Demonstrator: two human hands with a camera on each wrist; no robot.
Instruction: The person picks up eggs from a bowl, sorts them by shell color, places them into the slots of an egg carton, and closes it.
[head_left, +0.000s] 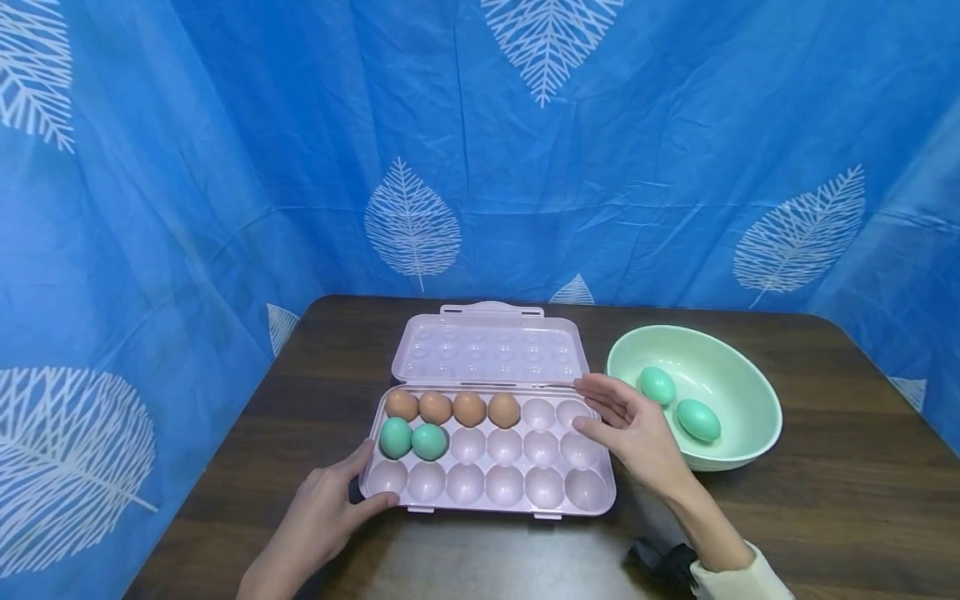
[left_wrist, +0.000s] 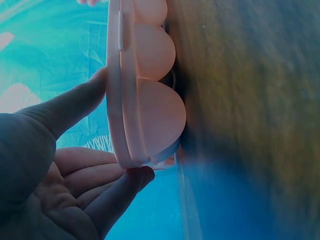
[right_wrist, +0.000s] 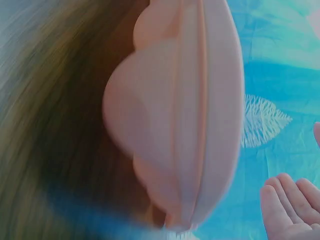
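Observation:
An egg tray point(head_left: 467, 483) of pale pink plastic lies on the table, its clear lid point(head_left: 491, 352) folded back. Several brown eggs point(head_left: 470, 409) fill the left part of the back row. Two green eggs point(head_left: 430, 442) sit at the left of the middle row. My left hand point(head_left: 322, 508) grips the tray's left end, thumb on the front rim; the left wrist view shows a fingertip point(left_wrist: 142, 175) at the corner. Above the right end hovers my right hand point(head_left: 637, 429), fingers extended and holding nothing. In the right wrist view its fingers point(right_wrist: 290, 200) are apart from the tray point(right_wrist: 215, 100).
A light green bowl point(head_left: 735, 358) stands right of the tray, close behind my right hand, with two green eggs point(head_left: 698, 420) inside. A black strapped device point(head_left: 663, 560) is at my right wrist. Blue leaf-patterned cloth point(head_left: 465, 167) hangs behind the dark wooden table point(head_left: 840, 467).

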